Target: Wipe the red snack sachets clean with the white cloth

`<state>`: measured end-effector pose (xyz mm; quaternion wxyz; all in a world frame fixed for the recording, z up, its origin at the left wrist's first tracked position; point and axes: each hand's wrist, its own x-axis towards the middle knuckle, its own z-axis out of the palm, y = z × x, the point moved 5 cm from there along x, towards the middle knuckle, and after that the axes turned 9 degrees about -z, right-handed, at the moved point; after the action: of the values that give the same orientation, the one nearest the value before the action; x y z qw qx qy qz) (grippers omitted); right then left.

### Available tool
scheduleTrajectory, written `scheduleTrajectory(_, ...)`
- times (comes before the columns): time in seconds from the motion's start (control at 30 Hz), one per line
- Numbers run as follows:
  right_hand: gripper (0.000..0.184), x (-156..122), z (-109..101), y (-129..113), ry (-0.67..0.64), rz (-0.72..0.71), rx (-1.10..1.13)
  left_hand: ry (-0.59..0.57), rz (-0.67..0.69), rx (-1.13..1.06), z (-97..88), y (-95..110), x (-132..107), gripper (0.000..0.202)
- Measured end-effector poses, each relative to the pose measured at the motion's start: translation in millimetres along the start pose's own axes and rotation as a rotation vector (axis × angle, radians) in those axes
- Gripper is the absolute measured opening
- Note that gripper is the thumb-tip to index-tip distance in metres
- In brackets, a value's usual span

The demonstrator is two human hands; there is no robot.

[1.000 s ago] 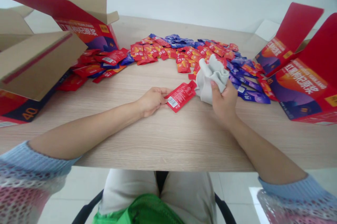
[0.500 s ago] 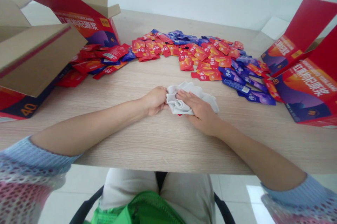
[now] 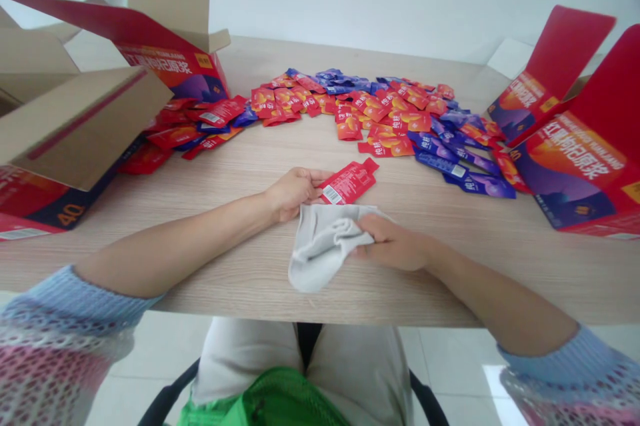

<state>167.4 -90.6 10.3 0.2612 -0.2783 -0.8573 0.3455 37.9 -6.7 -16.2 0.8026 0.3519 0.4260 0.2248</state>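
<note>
My left hand (image 3: 294, 194) lies on the wooden table (image 3: 225, 276), its fingers on the barcode end of a red foil sachet (image 3: 349, 181). The sachet lies flat, back side up, with its torn-looking notched end pointing away from me. My right hand (image 3: 393, 244) is closed on a crumpled light grey cloth (image 3: 324, 247), which drapes onto the table just nearer me than the sachet. The cloth and the sachet are apart by a small gap.
A wide arc of red and blue-purple sachets (image 3: 350, 106) lies across the far side of the table. Open red-printed cardboard cartons stand at the left (image 3: 170, 59) and right (image 3: 570, 173), their flaps raised. The table's near edge runs below my forearms.
The grey cloth has moved off the red sachet toward me, uncovering it. My right hand has shifted to the near side of the sachet, and the left hand stays about where it was.
</note>
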Motion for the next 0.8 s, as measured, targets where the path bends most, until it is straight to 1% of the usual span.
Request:
scheduleTrajectory(0.03, 0.04, 0, -6, 4, 0.093, 0.023, 0.09, 0.009, 0.018, 0.0, 0.5, 0, 0, 0.043)
scheduleTrajectory(0.07, 0.039, -2, -16, 10, 0.237, 0.05, 0.168, 0.02, 0.043, 0.003, 1.2, 0, 0, 0.041)
scheduleTrajectory(0.1, 0.038, -5, -31, 17, 0.429, 0.088, 0.217, 0.038, 0.082, 0.001, 1.6, 0, 0, 0.039)
scheduleTrajectory(0.13, 0.036, -12, -50, 22, 0.648, 0.12, 0.229, 0.055, 0.126, -0.006, 1.9, 1, -1, 0.037)
scheduleTrajectory(0.17, 0.036, -19, -67, 27, 0.812, 0.153, 0.226, 0.072, 0.167, -0.015, 1.8, 1, -1, 0.036)
scheduleTrajectory(0.2, 0.037, -26, -84, 30, 0.924, 0.164, 0.206, 0.088, 0.196, -0.024, 1.4, 1, -1, 0.036)
scheduleTrajectory(0.27, 0.037, -39, -115, 31, 1.086, 0.131, 0.114, 0.107, 0.188, -0.029, -0.4, 1, -1, 0.039)
scheduleTrajectory(0.33, 0.036, -52, -135, 29, 1.259, 0.054, 0.003, 0.116, 0.117, -0.021, -3.7, 1, 1, 0.045)
scheduleTrajectory(0.37, 0.036, -57, -138, 29, 1.345, 0.02, -0.052, 0.113, 0.082, -0.012, -5.1, 2, 1, 0.046)
scheduleTrajectory(0.4, 0.035, -61, -137, 29, 1.419, 0.001, -0.11, 0.101, 0.055, 0.0, -5.8, 3, 1, 0.047)
scheduleTrajectory(0.43, 0.035, -63, -131, 31, 1.457, 0.009, -0.17, 0.086, 0.04, 0.013, -6.0, 4, 1, 0.047)
scheduleTrajectory(0.47, 0.035, -60, -122, 33, 1.434, 0.048, -0.232, 0.078, 0.038, 0.023, -6.1, 5, 1, 0.045)
scheduleTrajectory(0.5, 0.036, -54, -111, 36, 1.346, 0.11, -0.291, 0.082, 0.045, 0.031, -6.2, 7, 0, 0.043)
scheduleTrajectory(0.53, 0.036, -45, -98, 39, 1.203, 0.174, -0.348, 0.098, 0.055, 0.037, -6.8, 8, 0, 0.042)
scheduleTrajectory(0.57, 0.036, -34, -84, 42, 1.007, 0.218, -0.393, 0.118, 0.063, 0.043, -7.5, 9, -1, 0.042)
scheduleTrajectory(0.6, 0.037, -22, -69, 44, 0.807, 0.225, -0.431, 0.132, 0.065, 0.053, -8.1, 10, -1, 0.043)
scheduleTrajectory(0.63, 0.041, -12, -55, 44, 0.628, 0.192, -0.468, 0.136, 0.064, 0.063, -8.5, 11, -1, 0.043)
scheduleTrajectory(0.67, 0.048, -4, -44, 43, 0.484, 0.147, -0.504, 0.129, 0.059, 0.072, -8.7, 11, -1, 0.043)
scheduleTrajectory(0.7, 0.054, 2, -36, 42, 0.375, 0.101, -0.543, 0.115, 0.051, 0.077, -8.8, 11, 0, 0.042)
scheduleTrajectory(0.73, 0.058, 6, -31, 42, 0.293, 0.073, -0.585, 0.102, 0.046, 0.077, -8.9, 11, 1, 0.041)
scheduleTrajectory(0.8, 0.061, 11, -27, 43, 0.185, 0.076, -0.657, 0.088, 0.056, 0.061, -8.9, 11, 3, 0.041)
